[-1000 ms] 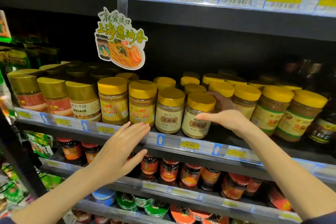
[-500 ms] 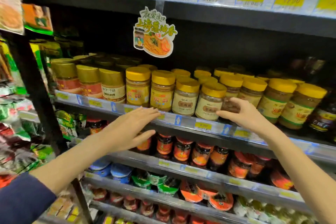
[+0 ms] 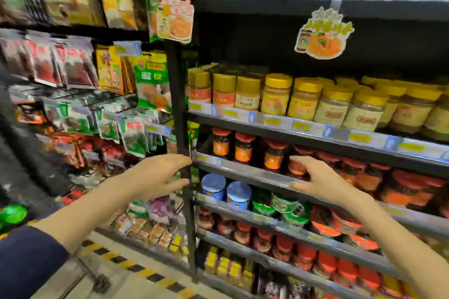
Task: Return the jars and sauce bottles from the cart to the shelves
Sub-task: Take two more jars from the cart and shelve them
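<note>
the yellow-lid jars [image 3: 303, 99] stand in neat rows on a high shelf, labels facing out so shoppers can read them. the red-lid jars [image 3: 244, 147] sit one shelf down, close up to the shelf rail [image 3: 243, 172] that stops them sliding off. no jar or sauce bottle is in a hand. the left hand [image 3: 155, 177] floats in front of the black post [image 3: 179, 104], fingers straight and close together, thumb apart below them, holding nothing. the right hand [image 3: 320, 182] is out in front of the red-lid jars, fingers loose and a little bent, thumb low, like an open mouth. it holds nothing too, and i cannot tell if it touches the rail. i think the hands are empty because the person is between jars and will go to the cart for another one. a little wheel [image 3: 100, 283] on a thin metal leg shows low on the left. it may be the cart, but it is too blurry to be sure. the shelves are dark metal with yellow price tags along the front. blue-lid tubs [image 3: 226, 189] sit lower down. a noodle sign [image 3: 323, 34] hangs above the jars. bright packets [image 3: 73, 68] fill the racks to the left. the floor is pale with a yellow and black stripe [image 3: 136, 267].
</note>
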A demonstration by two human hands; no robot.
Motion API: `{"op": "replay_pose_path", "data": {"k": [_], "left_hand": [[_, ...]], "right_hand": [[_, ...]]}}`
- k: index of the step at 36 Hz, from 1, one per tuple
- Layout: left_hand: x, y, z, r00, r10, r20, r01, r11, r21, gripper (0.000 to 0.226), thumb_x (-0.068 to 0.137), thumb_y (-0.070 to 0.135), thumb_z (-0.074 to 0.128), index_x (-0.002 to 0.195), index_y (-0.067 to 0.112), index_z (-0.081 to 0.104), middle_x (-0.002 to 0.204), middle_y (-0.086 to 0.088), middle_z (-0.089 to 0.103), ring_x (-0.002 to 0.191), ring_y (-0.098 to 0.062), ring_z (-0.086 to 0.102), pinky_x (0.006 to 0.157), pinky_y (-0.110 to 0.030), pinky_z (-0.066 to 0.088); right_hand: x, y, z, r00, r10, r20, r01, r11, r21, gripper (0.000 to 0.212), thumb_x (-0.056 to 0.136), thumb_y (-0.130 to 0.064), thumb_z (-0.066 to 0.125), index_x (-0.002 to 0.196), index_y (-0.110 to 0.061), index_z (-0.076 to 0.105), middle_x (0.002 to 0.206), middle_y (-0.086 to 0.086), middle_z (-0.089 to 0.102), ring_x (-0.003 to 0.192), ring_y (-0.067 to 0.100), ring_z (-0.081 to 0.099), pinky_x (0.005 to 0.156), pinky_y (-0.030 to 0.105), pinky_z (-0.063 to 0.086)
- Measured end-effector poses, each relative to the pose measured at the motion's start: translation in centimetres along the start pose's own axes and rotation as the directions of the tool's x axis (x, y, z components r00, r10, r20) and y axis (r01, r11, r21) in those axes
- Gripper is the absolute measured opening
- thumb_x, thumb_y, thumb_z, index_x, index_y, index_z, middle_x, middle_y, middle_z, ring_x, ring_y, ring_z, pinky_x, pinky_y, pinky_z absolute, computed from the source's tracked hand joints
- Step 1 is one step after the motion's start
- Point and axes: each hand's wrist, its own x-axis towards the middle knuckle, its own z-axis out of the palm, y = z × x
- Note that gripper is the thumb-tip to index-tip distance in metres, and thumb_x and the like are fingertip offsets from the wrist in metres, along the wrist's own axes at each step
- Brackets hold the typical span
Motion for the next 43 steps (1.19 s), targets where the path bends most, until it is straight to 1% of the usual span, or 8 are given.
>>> {"op": "replay_pose_path", "data": {"k": [6, 12, 17, 21, 25, 30, 38, 43], "left_hand": [[-8.2, -6.3, 1.3, 0.971, -0.238, 0.033, 0.238, 0.971, -0.023, 0.067, 0.089, 0.058, 0.033, 0.145, 0.023, 0.028, 0.148, 0.007, 0.036, 0.13, -0.01, 0.043, 0.103, -0.024, 0.037], [-16.1, -11.9, 2.9, 0.895, -0.443, 0.049, 0.446, 0.894, -0.056, 0.061, 0.09, 0.052, 0.044, 0.142, 0.021, 0.036, 0.144, 0.002, 0.044, 0.126, -0.014, 0.048, 0.102, -0.03, 0.041], [-21.0, -15.5, 3.6, 0.773, -0.627, 0.097, 0.633, 0.772, -0.062, 0.061, 0.088, 0.054, 0.046, 0.137, 0.018, 0.043, 0.138, 0.0, 0.049, 0.125, -0.016, 0.048, 0.1, -0.025, 0.038], [-23.8, -18.8, 4.0, 0.669, -0.732, 0.13, 0.742, 0.668, -0.059, 0.105, 0.054, 0.076, 0.011, 0.137, 0.019, 0.042, 0.137, -0.001, 0.05, 0.124, -0.018, 0.048, 0.099, -0.029, 0.04], [-25.7, -22.7, 5.4, 0.531, -0.83, 0.17, 0.845, 0.533, -0.039, 0.073, 0.08, 0.067, 0.037, 0.136, 0.019, 0.043, 0.133, 0.001, 0.053, 0.118, -0.016, 0.052, 0.095, -0.027, 0.042], [-27.2, -27.1, 7.6, 0.377, -0.901, 0.212, 0.924, 0.382, -0.021, 0.051, 0.09, 0.05, 0.049, 0.129, 0.018, 0.047, 0.131, 0.0, 0.054, 0.117, -0.018, 0.053, 0.096, -0.036, 0.044], [-28.6, -32.1, 12.6, 0.19, -0.942, 0.276, 0.981, 0.171, -0.089, 0.062, 0.091, 0.046, 0.05, 0.141, 0.013, 0.036, 0.143, -0.005, 0.046, 0.128, -0.019, 0.045, 0.104, -0.03, 0.037], [-29.3, -35.8, 16.2, 0.126, -0.935, 0.332, 0.981, 0.068, -0.182, 0.06, 0.09, 0.04, 0.055, 0.141, 0.013, 0.037, 0.144, -0.006, 0.044, 0.13, -0.018, 0.043, 0.106, -0.031, 0.037]], "right_hand": [[4.1, -10.1, 3.9, 0.973, -0.171, 0.157, 0.179, 0.983, -0.035, 0.073, 0.085, -0.041, 0.062, 0.144, -0.014, 0.03, 0.148, 0.003, 0.035, 0.135, 0.022, 0.036, 0.108, 0.034, 0.033], [8.8, -20.6, 7.1, 0.873, -0.411, 0.261, 0.434, 0.9, -0.034, 0.069, 0.09, -0.037, 0.058, 0.147, -0.015, 0.025, 0.151, 0.003, 0.031, 0.137, 0.018, 0.034, 0.107, 0.028, 0.031], [13.7, -28.2, 10.8, 0.779, -0.518, 0.354, 0.546, 0.838, 0.026, 0.071, 0.089, -0.041, 0.056, 0.148, -0.018, 0.023, 0.153, 0.0, 0.027, 0.14, 0.017, 0.027, 0.11, 0.03, 0.027], [17.9, -34.1, 13.6, 0.692, -0.602, 0.398, 0.629, 0.774, 0.076, 0.071, 0.089, -0.041, 0.057, 0.148, -0.017, 0.023, 0.153, 0.002, 0.027, 0.139, 0.018, 0.028, 0.109, 0.029, 0.028], [22.3, -40.0, 16.7, 0.596, -0.691, 0.409, 0.722, 0.684, 0.103, 0.071, 0.087, -0.037, 0.061, 0.146, -0.014, 0.028, 0.147, 0.006, 0.037, 0.134, 0.02, 0.037, 0.108, 0.03, 0.032], [26.8, -46.3, 19.6, 0.475, -0.759, 0.445, 0.792, 0.589, 0.16, 0.066, 0.087, -0.032, 0.062, 0.143, -0.013, 0.033, 0.146, 0.007, 0.041, 0.132, 0.022, 0.04, 0.108, 0.037, 0.036], [31.6, -54.2, 25.6, 0.281, -0.809, 0.517, 0.873, 0.439, 0.211, 0.071, 0.088, -0.034, 0.061, 0.146, -0.011, 0.027, 0.149, 0.008, 0.035, 0.137, 0.02, 0.033, 0.111, 0.031, 0.028], [33.7, -58.4, 30.4, 0.233, -0.802, 0.55, 0.88, 0.415, 0.232, 0.07, 0.087, -0.032, 0.062, 0.145, -0.01, 0.03, 0.149, 0.008, 0.036, 0.137, 0.021, 0.034, 0.11, 0.03, 0.028]]}}
